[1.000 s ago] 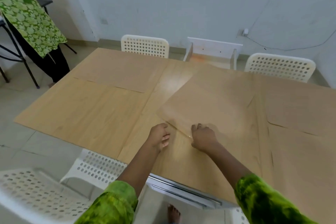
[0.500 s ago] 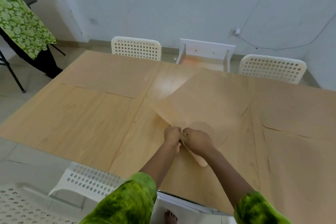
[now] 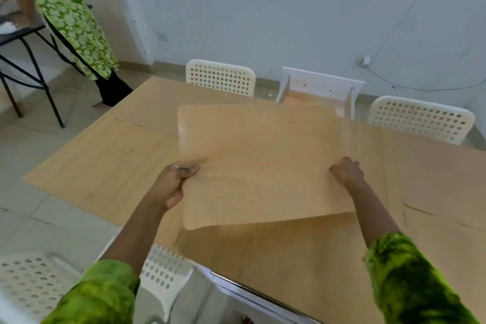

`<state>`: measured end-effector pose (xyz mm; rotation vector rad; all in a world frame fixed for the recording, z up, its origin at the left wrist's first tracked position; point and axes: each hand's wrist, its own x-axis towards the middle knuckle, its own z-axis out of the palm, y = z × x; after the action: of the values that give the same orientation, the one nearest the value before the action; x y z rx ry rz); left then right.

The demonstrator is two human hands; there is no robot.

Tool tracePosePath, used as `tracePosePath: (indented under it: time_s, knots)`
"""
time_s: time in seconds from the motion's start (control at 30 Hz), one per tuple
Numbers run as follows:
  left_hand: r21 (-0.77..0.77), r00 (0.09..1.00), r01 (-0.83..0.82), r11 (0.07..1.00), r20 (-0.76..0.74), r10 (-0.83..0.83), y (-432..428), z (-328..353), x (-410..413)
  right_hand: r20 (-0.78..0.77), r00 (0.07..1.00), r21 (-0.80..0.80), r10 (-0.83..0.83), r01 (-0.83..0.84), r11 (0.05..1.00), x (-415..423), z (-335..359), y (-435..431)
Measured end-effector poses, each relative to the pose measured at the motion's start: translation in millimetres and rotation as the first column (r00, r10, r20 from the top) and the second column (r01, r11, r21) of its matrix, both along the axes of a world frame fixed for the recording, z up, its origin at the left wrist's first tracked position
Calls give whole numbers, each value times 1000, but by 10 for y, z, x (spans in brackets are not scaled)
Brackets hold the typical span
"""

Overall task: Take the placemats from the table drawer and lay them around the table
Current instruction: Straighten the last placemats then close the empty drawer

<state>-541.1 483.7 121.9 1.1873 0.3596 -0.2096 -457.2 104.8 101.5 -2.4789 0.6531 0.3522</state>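
The mat (image 3: 263, 163) is up off the table (image 3: 302, 250), held flat-ish in the air between both hands. It's a thin, pale wood-grain sheet with rounded corners, the same tan as the tabletop (hard to tell apart where they overlap), and its near edge sags in a soft curve while the far edge rises toward the wall. The left hand (image 3: 171, 187) pinches the mat's left edge, thumb on top, fingers curled beneath. The right hand (image 3: 347, 172) is closed on the mat's right edge, knuckles up. Both sleeves are mottled green.

Beneath the mat, more mats lie flat on the table: two (image 3: 105, 166) to its left and others (image 3: 441, 187) to its right, their edges showing as thin lines. Beyond the mat's far edge, an open white drawer (image 3: 323, 87) juts from the table's far side, flanked by two white perforated chairs (image 3: 221, 77). Another white chair (image 3: 163, 271) sits below the mat's near left corner. Far left of the mat, a second person in a green print (image 3: 68, 18) stands by a black-framed stand (image 3: 29, 60).
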Motion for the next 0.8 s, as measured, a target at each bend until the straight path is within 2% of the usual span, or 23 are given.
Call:
tracePosePath:
  time_s: [0.07,0.2,0.33,0.4,0.57,0.8]
  knots:
    - [5,999,27,1000,-19,-27,264,35,-88,19,995,122,-97,94,988,-4,0,29]
    - [42,998,58,997,-41,-56,801,107,-280,-9,992,448,-127,117,886,-147,57,249]
    - [112,998,38,993,-62,-31,1318,158,-462,-98,989,607,-109,147,781,-377,93,691]
    - [138,998,41,990,-59,-33,1577,175,-557,-98,990,710,-104,143,690,-505,120,972]
    - [147,1000,0,989,-26,4,2311,221,-822,4,980,767,-198,124,630,-990,137,1767]
    - [215,996,56,975,58,-70,3226,408,-971,100,928,810,-359,133,571,-1429,19,2773]
